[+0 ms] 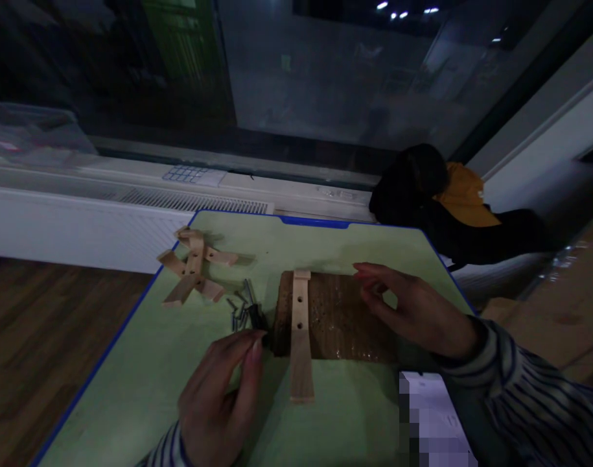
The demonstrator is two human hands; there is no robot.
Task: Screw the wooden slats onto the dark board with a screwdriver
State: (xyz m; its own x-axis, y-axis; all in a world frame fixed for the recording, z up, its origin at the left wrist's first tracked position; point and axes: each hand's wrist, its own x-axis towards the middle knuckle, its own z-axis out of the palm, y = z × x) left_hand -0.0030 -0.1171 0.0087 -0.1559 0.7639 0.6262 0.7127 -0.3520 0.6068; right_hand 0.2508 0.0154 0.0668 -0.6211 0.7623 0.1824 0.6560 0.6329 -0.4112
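A light wooden strip [301, 337] with two holes lies lengthwise across a dark brown board [339, 318] on the green table [131, 383]. My left hand [223, 395] sits just left of the board, fingers curled together and pinched near a pile of dark screws [242, 308]; what the fingertips hold is not visible. Over the board's right part hovers my right hand [413, 308], fingers spread and lightly bent, holding nothing.
Several short wooden pieces [194, 269] lie in a heap at the table's far left corner. A dark bag with an orange cap [464, 194] rests beyond the far right corner. A white radiator [82, 220] and a window run behind. Papers [432, 415] lie near right.
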